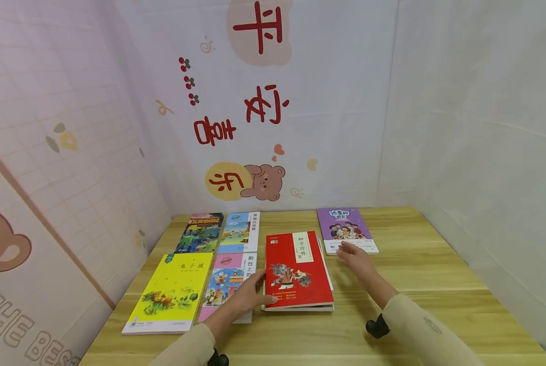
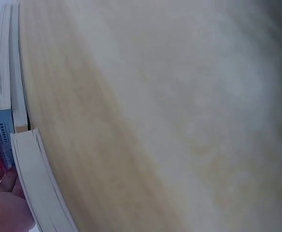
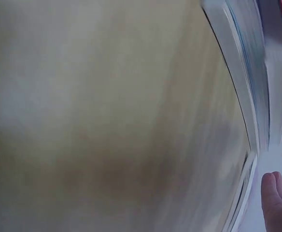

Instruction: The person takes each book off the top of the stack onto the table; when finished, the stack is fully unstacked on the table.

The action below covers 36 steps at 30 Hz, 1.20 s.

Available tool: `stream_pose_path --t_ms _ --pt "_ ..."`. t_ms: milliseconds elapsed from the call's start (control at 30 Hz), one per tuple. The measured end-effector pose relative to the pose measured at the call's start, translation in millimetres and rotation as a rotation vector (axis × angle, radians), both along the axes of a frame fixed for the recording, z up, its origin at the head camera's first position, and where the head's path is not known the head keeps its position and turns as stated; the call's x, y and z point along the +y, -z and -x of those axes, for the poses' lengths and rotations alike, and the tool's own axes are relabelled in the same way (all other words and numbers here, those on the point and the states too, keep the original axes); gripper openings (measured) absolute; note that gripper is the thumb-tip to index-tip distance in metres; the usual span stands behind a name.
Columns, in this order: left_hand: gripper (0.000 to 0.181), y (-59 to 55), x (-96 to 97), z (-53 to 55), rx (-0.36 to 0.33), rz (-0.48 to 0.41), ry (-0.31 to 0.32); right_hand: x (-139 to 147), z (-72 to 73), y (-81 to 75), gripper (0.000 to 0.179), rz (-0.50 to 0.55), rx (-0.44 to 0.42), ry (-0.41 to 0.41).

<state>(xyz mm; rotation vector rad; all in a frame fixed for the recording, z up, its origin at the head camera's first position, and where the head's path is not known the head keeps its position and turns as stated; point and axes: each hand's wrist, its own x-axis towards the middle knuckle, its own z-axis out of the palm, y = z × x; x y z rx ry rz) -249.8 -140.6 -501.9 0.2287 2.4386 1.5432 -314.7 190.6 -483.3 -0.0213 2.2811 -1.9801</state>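
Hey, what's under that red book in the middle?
Beneath the red book, other books are stacked, pale page edges showing. Their front covers are hidden, so I can't read their titles.

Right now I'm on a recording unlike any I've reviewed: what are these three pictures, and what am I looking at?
No machine is working here; these are a person's bare hands. The widest picture comes from a camera on the head, looking forward and down. The other two come from cameras on each wrist, so they show mostly blurred tabletop and book edges.

On the wooden table lie a yellow book, a pink book, a blue book, a dark illustrated book and a purple book. A red book tops a small stack.

The left hand touches the red book's left side; I can't tell whether it grips. The right hand, near the purple book, holds nothing.
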Motion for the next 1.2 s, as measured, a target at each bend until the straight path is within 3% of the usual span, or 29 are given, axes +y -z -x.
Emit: stream_pose_path --t_ms 333,500,700,867,1200 --pt "0.09 -0.2 -3.2 -0.3 -0.002 -0.013 0.007 -26 -36.3 11.1 0.053 -0.122 0.0 -0.016" --pt "0.083 -1.5 -7.8 -0.8 -0.004 -0.032 0.019 -31 -46.7 12.8 0.056 -0.138 -0.057 0.0" --pt "0.075 -3.4 -7.4 0.1 -0.018 -0.084 0.03 -34 -52.5 15.3 0.058 -0.106 -0.1 0.013" --pt "0.064 -5.6 -4.0 1.3 -0.013 -0.113 0.067 -34 -52.7 15.5 0.062 -0.137 -0.113 0.028" --pt "0.065 -3.9 1.2 -0.1 0.085 -0.001 0.077 -29 -51.6 15.2 0.061 -0.158 -0.107 0.053"
